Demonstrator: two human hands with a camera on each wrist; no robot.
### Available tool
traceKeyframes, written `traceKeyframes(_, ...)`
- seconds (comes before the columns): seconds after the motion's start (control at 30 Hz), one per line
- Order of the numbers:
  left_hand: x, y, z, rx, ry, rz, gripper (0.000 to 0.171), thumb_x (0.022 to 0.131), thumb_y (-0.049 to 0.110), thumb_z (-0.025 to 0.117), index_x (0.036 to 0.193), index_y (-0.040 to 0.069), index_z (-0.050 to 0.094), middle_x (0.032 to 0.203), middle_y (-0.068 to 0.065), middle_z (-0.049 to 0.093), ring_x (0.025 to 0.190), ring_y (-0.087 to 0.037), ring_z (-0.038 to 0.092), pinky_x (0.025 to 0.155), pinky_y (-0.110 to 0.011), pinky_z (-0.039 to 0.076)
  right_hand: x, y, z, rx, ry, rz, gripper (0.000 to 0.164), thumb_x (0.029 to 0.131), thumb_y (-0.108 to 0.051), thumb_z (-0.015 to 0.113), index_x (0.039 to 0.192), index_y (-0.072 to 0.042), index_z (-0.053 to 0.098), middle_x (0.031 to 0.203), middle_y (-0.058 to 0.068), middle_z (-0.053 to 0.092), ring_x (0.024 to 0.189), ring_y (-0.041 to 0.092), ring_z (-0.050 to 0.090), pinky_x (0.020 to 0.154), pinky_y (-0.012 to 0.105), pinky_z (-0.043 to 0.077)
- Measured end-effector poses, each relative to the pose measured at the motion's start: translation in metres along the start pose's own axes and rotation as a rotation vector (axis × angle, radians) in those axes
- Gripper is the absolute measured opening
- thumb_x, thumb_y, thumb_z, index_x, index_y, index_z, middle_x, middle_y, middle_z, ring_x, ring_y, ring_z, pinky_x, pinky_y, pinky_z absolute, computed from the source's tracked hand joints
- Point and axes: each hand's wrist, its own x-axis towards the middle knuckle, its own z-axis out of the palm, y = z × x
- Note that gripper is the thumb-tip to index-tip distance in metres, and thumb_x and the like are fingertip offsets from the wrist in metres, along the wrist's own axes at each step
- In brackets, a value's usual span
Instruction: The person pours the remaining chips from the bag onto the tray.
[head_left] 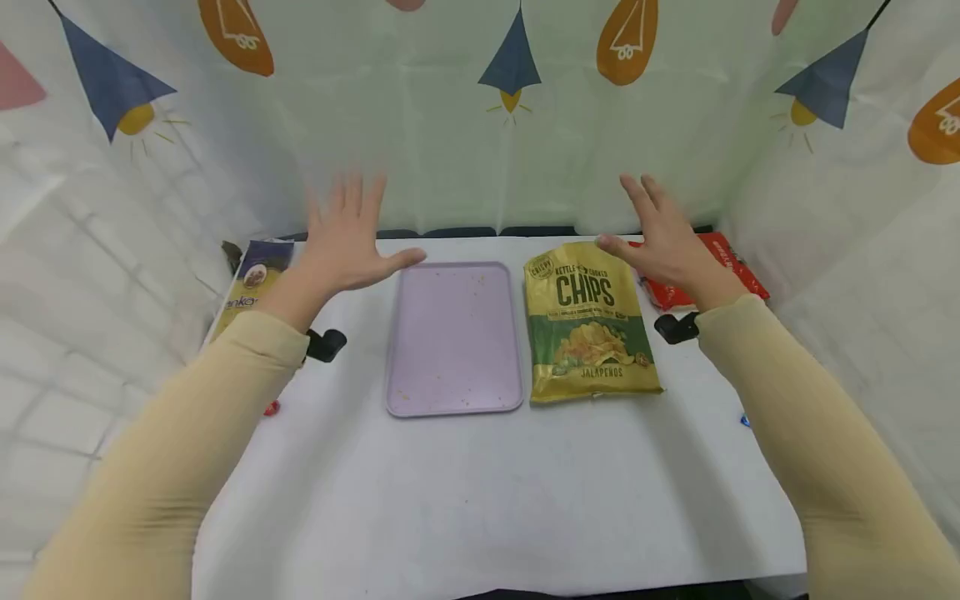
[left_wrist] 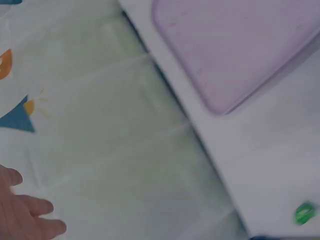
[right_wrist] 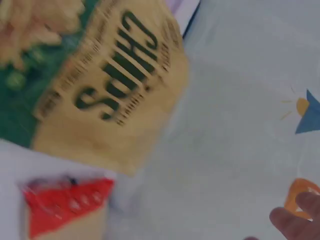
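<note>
Far left, a yellow-and-blue bag [head_left: 251, 287] lies partly hidden behind my left sleeve [head_left: 195, 425]. Next, my left hand [head_left: 341, 254]: fingers spread wide, thumb out toward the middle, nothing held. The tray [head_left: 456, 337] lies flat on the table [head_left: 480, 500], right of that thumb and bodyward of the fingertips; its long axis seems to run away from me. Left hand is the nearer one to it. Just beside the tray, on its right, the chip bag [head_left: 592, 300] lies face up, long axis also running away from me, near end skewed slightly right. My right hand [head_left: 667, 246] is the nearer one here: fingers apart, holding nothing. From the head, its thumb overlaps the bag's far right corner; the right wrist view shows the visible fingertips well apart from it. Key relation, in my judgement: bag inward and bodyward of the right fingers, so a reach would run down and back. Far right, a red packet [head_left: 731, 258], partly behind that hand.
</note>
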Motion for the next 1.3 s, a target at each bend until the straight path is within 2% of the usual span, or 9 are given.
traceKeyframes(0.13,-0.026,-0.011,0.039,-0.115,-0.065,0.015,0.118,0.09,0.073,0.055,0.164,0.011,-0.012,0.17,-0.028,-0.003,0.158,-0.048,-0.002,0.117,-0.078,0.004,-0.026,0.017,0.024,0.087,-0.023,-0.016,0.095,0.099,-0.051,0.061,0.167,-0.021,0.002,0.174,0.015,0.001,0.157,0.047,0.012,0.119,0.074,0.017)
traceKeyframes(0.23,-0.047,-0.017,0.072,-0.136,-0.118,0.014,0.118,0.09,0.068,0.061,0.164,0.005,-0.004,0.169,-0.03,0.006,0.156,-0.051,0.006,0.118,-0.077,0.01,-0.046,0.033,0.045,0.138,-0.048,-0.007,0.095,0.099,-0.043,0.065,0.167,-0.017,0.004,0.173,0.018,0.008,0.156,0.046,0.016,0.121,0.07,0.018)
traceKeyframes(0.4,-0.08,-0.023,0.121,-0.164,-0.183,0.028,0.12,0.086,0.064,0.07,0.163,-0.002,0.006,0.167,-0.033,0.014,0.153,-0.054,0.014,0.117,-0.076,0.018,-0.078,0.061,0.08,0.221,-0.127,0.079,0.095,0.1,-0.04,0.065,0.166,-0.015,0.002,0.171,0.024,0.009,0.152,0.052,0.02,0.116,0.073,0.024)
traceKeyframes(0.57,-0.098,-0.025,0.152,-0.175,-0.201,0.053,0.121,0.081,0.064,0.074,0.161,-0.004,0.014,0.164,-0.036,0.02,0.151,-0.057,0.019,0.114,-0.078,0.022,-0.098,0.082,0.108,0.283,-0.172,0.142,0.093,0.102,-0.043,0.061,0.166,-0.012,0.001,0.168,0.03,0.01,0.147,0.058,0.026,0.111,0.076,0.03)
traceKeyframes(0.73,-0.102,-0.026,0.167,-0.175,-0.21,0.06,0.123,0.078,0.065,0.076,0.16,-0.005,0.017,0.163,-0.036,0.021,0.151,-0.058,0.019,0.113,-0.078,0.023,-0.106,0.092,0.13,0.296,-0.184,0.169,0.096,0.1,-0.048,0.062,0.166,-0.013,0.001,0.167,0.031,0.013,0.146,0.056,0.03,0.113,0.072,0.032)
traceKeyframes(1.0,-0.098,-0.026,0.177,-0.175,-0.226,0.071,0.13,0.075,0.067,0.077,0.16,-0.008,0.014,0.164,-0.036,0.019,0.151,-0.057,0.017,0.114,-0.078,0.022,-0.104,0.095,0.149,0.295,-0.174,0.208,0.103,0.096,-0.051,0.067,0.166,-0.011,0.002,0.167,0.032,0.012,0.153,0.055,0.014,0.118,0.073,0.019)
traceKeyframes(1.3,-0.093,-0.023,0.182,-0.196,-0.255,0.052,0.136,0.073,0.066,0.08,0.158,-0.013,0.009,0.165,-0.036,0.015,0.153,-0.056,0.013,0.117,-0.076,0.019,-0.103,0.098,0.156,0.273,-0.166,0.27,0.11,0.091,-0.053,0.073,0.166,-0.013,0.004,0.163,0.035,0.018,0.149,0.055,0.023,0.115,0.071,0.028)
